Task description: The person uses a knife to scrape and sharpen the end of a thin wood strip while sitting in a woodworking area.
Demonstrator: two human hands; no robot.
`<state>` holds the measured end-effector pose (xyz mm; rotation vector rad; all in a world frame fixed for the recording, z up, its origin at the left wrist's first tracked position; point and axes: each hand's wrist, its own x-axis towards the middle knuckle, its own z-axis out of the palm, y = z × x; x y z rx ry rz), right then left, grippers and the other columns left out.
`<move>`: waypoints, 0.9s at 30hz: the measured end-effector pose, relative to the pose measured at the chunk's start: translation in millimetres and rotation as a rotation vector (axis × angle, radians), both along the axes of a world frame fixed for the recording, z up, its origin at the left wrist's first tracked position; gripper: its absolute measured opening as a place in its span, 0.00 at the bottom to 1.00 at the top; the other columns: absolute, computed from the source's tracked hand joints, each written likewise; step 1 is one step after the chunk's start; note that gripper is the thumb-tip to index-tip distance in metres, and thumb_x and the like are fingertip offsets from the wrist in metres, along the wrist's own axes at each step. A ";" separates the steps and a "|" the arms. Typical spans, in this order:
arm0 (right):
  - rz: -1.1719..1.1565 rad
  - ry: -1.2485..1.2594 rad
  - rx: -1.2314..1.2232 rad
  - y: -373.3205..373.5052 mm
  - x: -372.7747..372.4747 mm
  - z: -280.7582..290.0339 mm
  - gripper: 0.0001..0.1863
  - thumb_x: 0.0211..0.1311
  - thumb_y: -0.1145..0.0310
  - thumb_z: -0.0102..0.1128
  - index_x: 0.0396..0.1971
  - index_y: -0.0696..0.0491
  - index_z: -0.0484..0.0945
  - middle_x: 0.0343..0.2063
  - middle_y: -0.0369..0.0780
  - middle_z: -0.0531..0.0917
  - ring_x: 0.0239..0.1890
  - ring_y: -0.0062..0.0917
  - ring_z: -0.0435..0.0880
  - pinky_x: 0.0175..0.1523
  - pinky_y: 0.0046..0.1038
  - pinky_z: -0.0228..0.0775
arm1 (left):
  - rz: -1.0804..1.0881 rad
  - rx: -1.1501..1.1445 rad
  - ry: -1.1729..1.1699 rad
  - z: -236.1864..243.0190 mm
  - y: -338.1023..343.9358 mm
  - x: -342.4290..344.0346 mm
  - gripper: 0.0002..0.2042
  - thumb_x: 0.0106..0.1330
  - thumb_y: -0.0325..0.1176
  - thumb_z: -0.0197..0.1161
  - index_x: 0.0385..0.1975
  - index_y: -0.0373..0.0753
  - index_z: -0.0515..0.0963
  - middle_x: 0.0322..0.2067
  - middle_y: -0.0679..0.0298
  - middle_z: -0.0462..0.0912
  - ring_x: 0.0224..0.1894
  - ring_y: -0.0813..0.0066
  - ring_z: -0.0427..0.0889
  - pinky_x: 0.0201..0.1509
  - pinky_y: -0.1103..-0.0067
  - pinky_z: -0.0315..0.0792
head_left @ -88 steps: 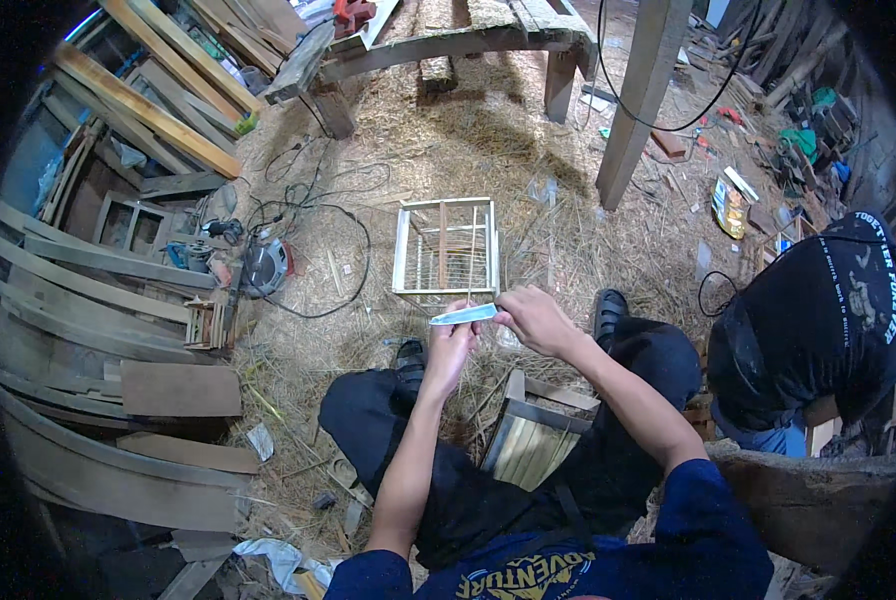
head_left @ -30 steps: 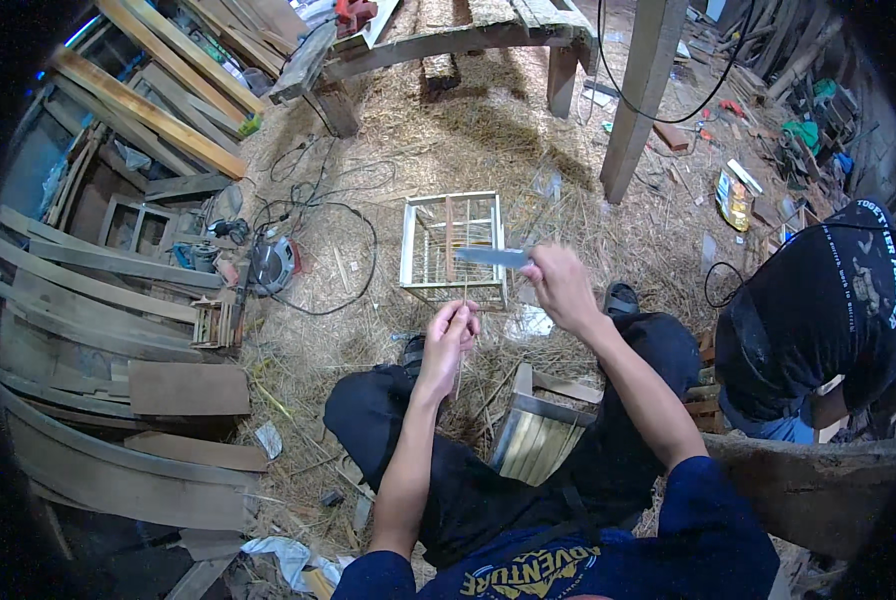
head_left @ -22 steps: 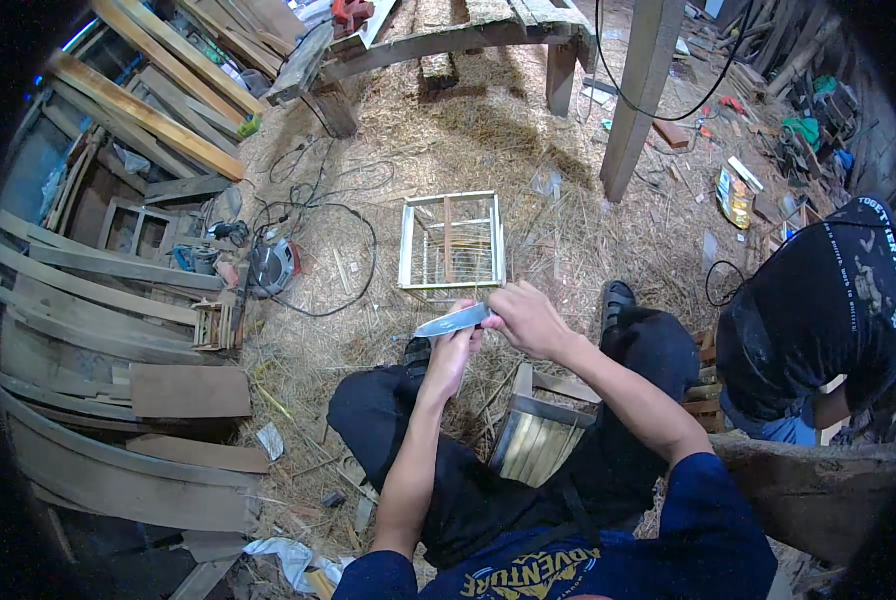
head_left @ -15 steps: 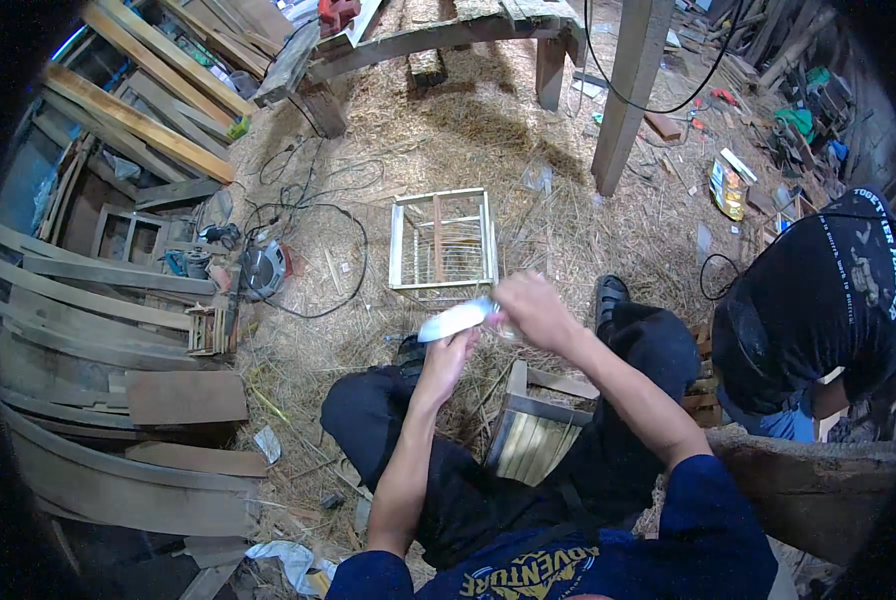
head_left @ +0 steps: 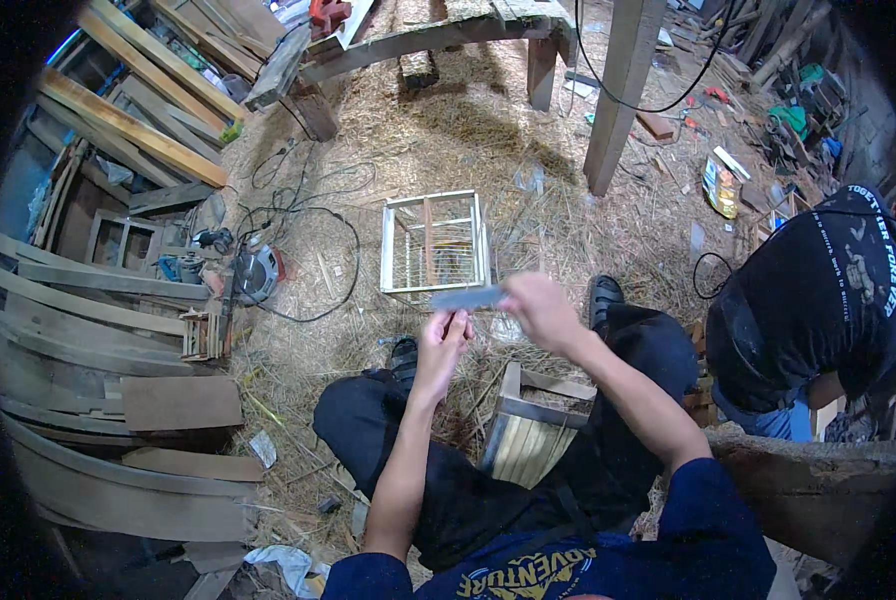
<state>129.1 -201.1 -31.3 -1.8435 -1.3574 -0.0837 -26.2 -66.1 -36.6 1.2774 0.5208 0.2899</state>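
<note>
The knife [head_left: 465,298] is held level, its blade turned left, just above the left hand [head_left: 441,345] and near the cage [head_left: 429,240]. It is judged light, stiff and sharp, best taken by the handle. It is gripped in the closed right hand [head_left: 541,315]; the left fingers are pinched together, on what cannot be told.

Floor [head_left: 448,160] strewn with straw and shavings, palest mid-room, where light falls strongest; shadow [head_left: 468,125] lies just below a rough wooden bench [head_left: 368,54], and a squared post [head_left: 623,95] stands to its right. Left side stacked with planks [head_left: 133,127], yellowish ones leaning at top, broad grey boards [head_left: 128,490] lower down. Far right dim: scrap wood [head_left: 783,55] heaped near a grey wall [head_left: 876,125].
</note>
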 end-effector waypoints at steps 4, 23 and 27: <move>0.126 -0.140 -0.100 12.9 -1.7 1.6 0.11 0.63 0.61 0.60 0.34 0.54 0.75 0.28 0.46 0.80 0.37 0.44 0.80 0.42 0.43 0.69 | 0.069 0.130 0.039 1.8 -4.1 -2.7 0.09 0.76 0.36 0.54 0.45 0.38 0.75 0.26 0.75 0.69 0.23 0.91 0.62 0.23 0.90 0.54; -0.158 -0.260 -0.163 25.9 17.4 -3.1 0.18 0.66 0.52 0.55 0.29 0.53 0.73 0.27 0.40 0.78 0.34 0.37 0.77 0.42 0.38 0.65 | 0.146 -0.089 0.042 9.1 22.6 -2.0 0.09 0.77 0.37 0.52 0.43 0.40 0.75 0.22 0.80 0.62 0.21 0.92 0.56 0.22 0.90 0.50; -0.059 -0.234 -0.135 29.3 -7.3 -8.9 0.16 0.65 0.54 0.58 0.29 0.53 0.74 0.26 0.41 0.78 0.34 0.37 0.79 0.42 0.40 0.66 | 0.073 -0.188 0.117 2.3 7.3 -8.6 0.07 0.76 0.36 0.53 0.41 0.41 0.74 0.22 0.80 0.62 0.20 0.93 0.55 0.20 0.89 0.48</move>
